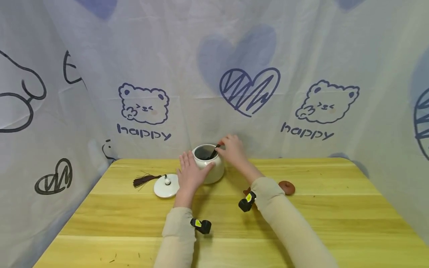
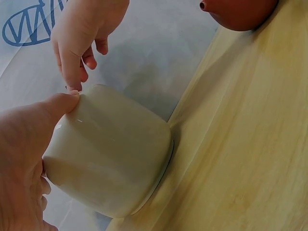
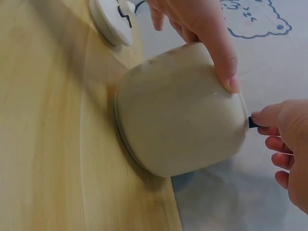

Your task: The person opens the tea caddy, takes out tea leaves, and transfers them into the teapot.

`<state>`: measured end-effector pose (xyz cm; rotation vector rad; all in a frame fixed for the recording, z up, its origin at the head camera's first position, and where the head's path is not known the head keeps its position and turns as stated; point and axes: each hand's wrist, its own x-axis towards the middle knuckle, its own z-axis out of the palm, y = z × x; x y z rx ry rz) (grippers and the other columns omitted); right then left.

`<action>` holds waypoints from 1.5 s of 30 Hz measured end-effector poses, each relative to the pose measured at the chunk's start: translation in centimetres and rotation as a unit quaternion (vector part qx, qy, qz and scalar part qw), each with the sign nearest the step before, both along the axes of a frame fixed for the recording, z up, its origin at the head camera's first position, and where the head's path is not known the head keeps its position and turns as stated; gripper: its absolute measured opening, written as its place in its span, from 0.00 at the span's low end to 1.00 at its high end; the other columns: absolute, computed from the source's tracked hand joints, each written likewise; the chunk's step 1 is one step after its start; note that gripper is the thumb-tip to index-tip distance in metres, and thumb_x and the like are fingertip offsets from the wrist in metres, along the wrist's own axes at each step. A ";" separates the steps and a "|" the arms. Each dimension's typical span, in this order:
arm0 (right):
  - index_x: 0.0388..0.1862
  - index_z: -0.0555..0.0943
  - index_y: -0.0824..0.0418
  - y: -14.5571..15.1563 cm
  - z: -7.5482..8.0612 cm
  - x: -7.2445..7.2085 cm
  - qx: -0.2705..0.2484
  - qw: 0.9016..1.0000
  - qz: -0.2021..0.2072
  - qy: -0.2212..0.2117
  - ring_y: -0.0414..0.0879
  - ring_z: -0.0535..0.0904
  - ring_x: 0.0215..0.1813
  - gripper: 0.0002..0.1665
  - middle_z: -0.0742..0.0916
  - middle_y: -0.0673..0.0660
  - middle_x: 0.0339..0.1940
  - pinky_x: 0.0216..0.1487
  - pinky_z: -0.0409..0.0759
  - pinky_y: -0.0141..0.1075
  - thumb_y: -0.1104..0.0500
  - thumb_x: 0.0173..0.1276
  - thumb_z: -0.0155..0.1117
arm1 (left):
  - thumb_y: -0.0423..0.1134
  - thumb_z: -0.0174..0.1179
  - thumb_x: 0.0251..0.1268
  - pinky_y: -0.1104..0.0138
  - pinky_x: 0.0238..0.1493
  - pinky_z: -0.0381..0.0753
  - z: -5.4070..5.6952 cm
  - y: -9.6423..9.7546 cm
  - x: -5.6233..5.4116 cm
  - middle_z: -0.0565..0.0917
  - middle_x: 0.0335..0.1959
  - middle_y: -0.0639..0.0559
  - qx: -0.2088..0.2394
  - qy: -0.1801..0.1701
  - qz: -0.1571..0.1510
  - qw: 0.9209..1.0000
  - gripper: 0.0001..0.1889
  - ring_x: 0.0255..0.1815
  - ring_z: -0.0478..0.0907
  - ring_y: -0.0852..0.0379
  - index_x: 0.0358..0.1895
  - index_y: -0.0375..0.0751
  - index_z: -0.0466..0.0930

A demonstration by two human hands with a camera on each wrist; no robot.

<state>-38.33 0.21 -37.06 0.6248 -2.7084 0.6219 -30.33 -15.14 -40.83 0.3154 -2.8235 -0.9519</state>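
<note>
A white ceramic jar [image 1: 215,172] stands lidless near the table's back edge. My left hand [image 1: 192,174] grips it from the left, the thumb at its rim and the fingers spread along its side. Between thumb and fingertips, my right hand [image 1: 234,151] pinches a slim dark stick-like handle [image 1: 214,152] that slants down into the jar's mouth. In the right wrist view, only a short bit of this handle [image 3: 253,122] shows past the rim. Its lower end is hidden inside the jar.
The round white lid [image 1: 165,189], with a knob and a dark tassel [image 1: 145,180], lies left of the jar. A reddish-brown teapot [image 2: 244,11] stands to the right, partly behind my right sleeve [image 1: 268,191]. Small dark bits [image 1: 113,259] lie near the front left. A printed cloth [image 1: 207,115] hangs behind.
</note>
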 end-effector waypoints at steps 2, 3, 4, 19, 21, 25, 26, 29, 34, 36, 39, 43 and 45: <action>0.45 0.85 0.58 -0.1 0.2 -0.3 -0.012 1.000 -0.001 -0.009 0.52 0.75 0.52 0.15 0.84 0.56 0.46 0.56 0.74 0.45 0.49 0.67 0.65 | 0.73 0.52 0.58 0.39 0.77 0.40 0.1 -0.1 0.0 0.38 0.81 0.38 0.002 0.005 0.000 1.000 0.59 0.82 0.31 0.43 0.79 0.38 0.36; 0.45 0.85 0.57 -0.2 0.2 -0.4 -0.015 1.000 -0.001 -0.012 0.52 0.75 0.52 0.15 0.84 0.56 0.47 0.55 0.75 0.45 0.49 0.67 0.65 | 0.73 0.53 0.58 0.39 0.77 0.40 0.2 -0.2 -0.1 0.39 0.81 0.38 0.003 0.007 0.000 1.000 0.58 0.82 0.31 0.43 0.79 0.38 0.37; 0.46 0.85 0.57 -0.3 0.3 -0.5 -0.019 1.000 0.000 -0.015 0.52 0.75 0.52 0.16 0.83 0.56 0.47 0.55 0.75 0.45 0.49 0.67 0.65 | 0.73 0.53 0.58 0.39 0.77 0.40 0.3 -0.2 -0.1 0.39 0.81 0.38 0.003 0.008 0.002 1.000 0.58 0.82 0.31 0.43 0.79 0.38 0.37; 0.44 0.84 0.62 0.3 -0.1 -0.8 -0.041 0.998 0.031 -0.045 0.55 0.74 0.52 0.14 0.83 0.60 0.46 0.56 0.73 0.46 0.53 0.67 0.64 | 0.73 0.54 0.56 0.39 0.77 0.38 0.3 0.1 -0.2 0.39 0.81 0.39 0.006 -0.001 -0.001 1.000 0.59 0.82 0.30 0.44 0.79 0.39 0.38; 0.43 0.84 0.62 0.4 -0.2 -0.8 -0.048 0.997 0.035 -0.052 0.56 0.73 0.53 0.14 0.83 0.60 0.46 0.57 0.73 0.46 0.53 0.68 0.64 | 0.73 0.54 0.56 0.39 0.77 0.39 0.3 0.1 -0.1 0.39 0.81 0.39 0.006 -0.002 -0.002 1.000 0.59 0.82 0.30 0.44 0.79 0.39 0.38; 0.43 0.83 0.62 0.5 -0.3 -0.7 -0.059 0.995 0.044 -0.064 0.56 0.73 0.54 0.13 0.83 0.60 0.47 0.58 0.72 0.47 0.53 0.68 0.64 | 0.73 0.54 0.56 0.39 0.77 0.39 0.3 0.1 -0.1 0.40 0.81 0.39 0.007 -0.002 0.000 1.000 0.59 0.82 0.30 0.44 0.79 0.39 0.37; 0.43 0.83 0.62 0.5 -0.3 -0.7 -0.061 0.995 0.045 -0.067 0.55 0.73 0.54 0.13 0.83 0.60 0.47 0.58 0.72 0.47 0.53 0.68 0.63 | 0.73 0.54 0.56 0.39 0.77 0.39 0.3 0.1 -0.1 0.40 0.81 0.39 0.008 -0.001 0.000 1.000 0.59 0.82 0.30 0.44 0.79 0.38 0.37; 0.43 0.83 0.62 0.4 -0.4 -0.6 -0.064 0.994 0.049 -0.070 0.55 0.73 0.54 0.14 0.83 0.60 0.47 0.58 0.72 0.47 0.53 0.68 0.63 | 0.74 0.54 0.56 0.39 0.77 0.38 0.3 0.1 0.0 0.39 0.81 0.40 0.010 -0.001 0.001 1.000 0.59 0.82 0.29 0.45 0.79 0.39 0.37; 0.43 0.84 0.61 0.2 -0.4 -0.4 -0.049 0.995 0.057 -0.063 0.54 0.73 0.52 0.13 0.83 0.60 0.46 0.57 0.72 0.46 0.53 0.68 0.63 | 0.74 0.54 0.56 0.39 0.77 0.39 0.3 0.1 0.0 0.39 0.81 0.40 0.010 -0.002 0.004 1.000 0.59 0.82 0.29 0.45 0.79 0.39 0.37; 0.43 0.84 0.62 0.1 -0.2 -0.3 -0.051 0.995 0.062 -0.061 0.55 0.73 0.52 0.13 0.83 0.60 0.45 0.57 0.72 0.46 0.53 0.69 0.63 | 0.74 0.54 0.56 0.39 0.77 0.39 0.4 0.1 0.0 0.39 0.81 0.40 0.011 -0.002 0.004 1.000 0.59 0.82 0.29 0.45 0.79 0.40 0.36; 0.42 0.84 0.62 0.0 0.1 0.2 -0.060 0.994 0.065 -0.061 0.55 0.73 0.52 0.13 0.83 0.60 0.44 0.56 0.72 0.47 0.54 0.69 0.62 | 0.74 0.53 0.56 0.38 0.77 0.38 0.4 0.1 0.0 0.39 0.81 0.40 0.013 -0.002 0.001 1.000 0.59 0.82 0.29 0.45 0.79 0.40 0.36; 0.41 0.83 0.64 0.1 0.2 0.4 -0.081 0.992 0.064 -0.068 0.55 0.73 0.50 0.13 0.83 0.61 0.42 0.54 0.72 0.46 0.55 0.69 0.61 | 0.74 0.53 0.56 0.38 0.77 0.39 0.3 0.1 0.1 0.39 0.81 0.40 0.012 -0.001 0.001 1.000 0.59 0.82 0.29 0.45 0.79 0.39 0.36; 0.41 0.83 0.65 0.1 0.1 0.4 -0.093 0.991 0.064 -0.074 0.55 0.73 0.49 0.13 0.83 0.62 0.42 0.54 0.72 0.46 0.56 0.69 0.61 | 0.74 0.54 0.56 0.38 0.77 0.39 0.3 0.0 0.1 0.39 0.81 0.40 0.011 -0.001 0.002 1.000 0.59 0.82 0.29 0.45 0.79 0.39 0.36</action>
